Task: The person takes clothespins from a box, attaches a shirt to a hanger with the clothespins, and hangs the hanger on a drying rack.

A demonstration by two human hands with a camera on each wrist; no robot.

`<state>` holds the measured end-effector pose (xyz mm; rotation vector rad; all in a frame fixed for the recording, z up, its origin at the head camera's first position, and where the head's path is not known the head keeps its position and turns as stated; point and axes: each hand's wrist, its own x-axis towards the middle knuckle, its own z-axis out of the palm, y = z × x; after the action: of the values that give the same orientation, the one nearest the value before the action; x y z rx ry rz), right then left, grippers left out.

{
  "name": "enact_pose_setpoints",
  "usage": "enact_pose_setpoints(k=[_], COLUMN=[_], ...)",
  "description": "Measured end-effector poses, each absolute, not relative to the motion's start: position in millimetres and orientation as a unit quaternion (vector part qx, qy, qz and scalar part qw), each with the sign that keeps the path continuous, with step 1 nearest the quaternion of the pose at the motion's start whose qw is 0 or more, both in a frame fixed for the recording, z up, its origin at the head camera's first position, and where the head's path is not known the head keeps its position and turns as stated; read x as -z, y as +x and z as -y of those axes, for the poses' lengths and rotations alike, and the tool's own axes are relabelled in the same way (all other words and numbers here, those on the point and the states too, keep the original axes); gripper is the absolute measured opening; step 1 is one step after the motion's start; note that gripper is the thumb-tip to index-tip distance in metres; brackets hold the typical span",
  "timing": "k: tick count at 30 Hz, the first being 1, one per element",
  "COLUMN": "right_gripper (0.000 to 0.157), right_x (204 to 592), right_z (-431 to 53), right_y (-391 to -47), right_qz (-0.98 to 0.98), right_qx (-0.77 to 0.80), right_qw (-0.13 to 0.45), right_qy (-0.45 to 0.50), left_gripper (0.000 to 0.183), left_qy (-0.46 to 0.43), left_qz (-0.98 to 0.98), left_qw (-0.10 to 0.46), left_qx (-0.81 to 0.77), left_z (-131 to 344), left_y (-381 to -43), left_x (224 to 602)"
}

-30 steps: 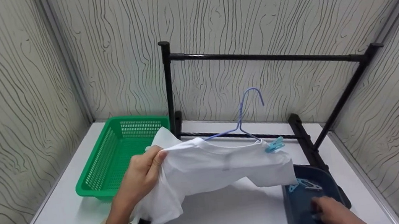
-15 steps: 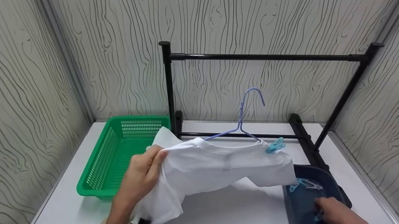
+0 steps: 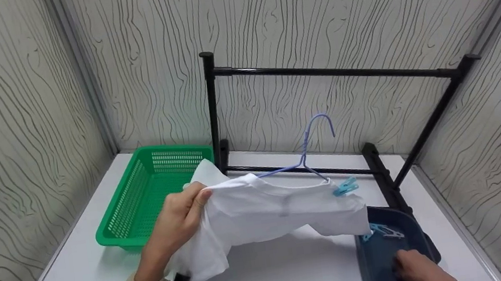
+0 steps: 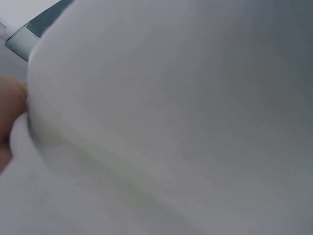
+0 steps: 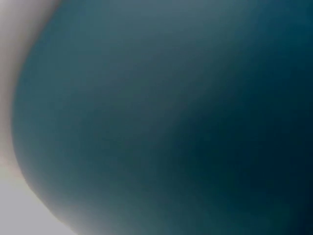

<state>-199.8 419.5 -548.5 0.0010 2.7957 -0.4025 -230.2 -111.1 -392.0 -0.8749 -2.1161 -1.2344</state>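
My left hand grips a white T-shirt by its left shoulder, thumb on top. The shirt hangs on a blue-purple wire hanger, whose hook rises from the collar. A light-blue clothespin is clipped at the other shoulder. White fabric fills most of the left wrist view. My right hand is down inside a dark blue tray; its fingertips are hidden, and I cannot tell whether they hold anything. The tray's blurred wall fills the right wrist view.
Loose clothespins lie at the tray's far end, partly behind the shirt. A green basket stands at the left on the white table. Behind the shirt is a black clothes rack, close to the patterned wall.
The hanger's hook and clipped shoulder have dipped slightly. My right hand has shifted a little within the tray; a light-blue clothespin seen beside its fingers half a second ago is now hidden.
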Motion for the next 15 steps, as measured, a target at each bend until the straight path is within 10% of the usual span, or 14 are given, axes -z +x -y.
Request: enact_pose_setpoints(k=[15], right_gripper=[0.03], right_x=[530.2], right_z=[-417.6], right_y=[-206.7], right_qz=[-0.985], right_qx=[0.134], right_qw=[0.099], right_qy=[-0.047], left_gripper=[0.015], left_qy=[-0.317], left_qz=[0.787], left_qw=[0.263], left_qx=[0.46], left_z=[111.5], left_y=[-228.9], left_x=[390.9])
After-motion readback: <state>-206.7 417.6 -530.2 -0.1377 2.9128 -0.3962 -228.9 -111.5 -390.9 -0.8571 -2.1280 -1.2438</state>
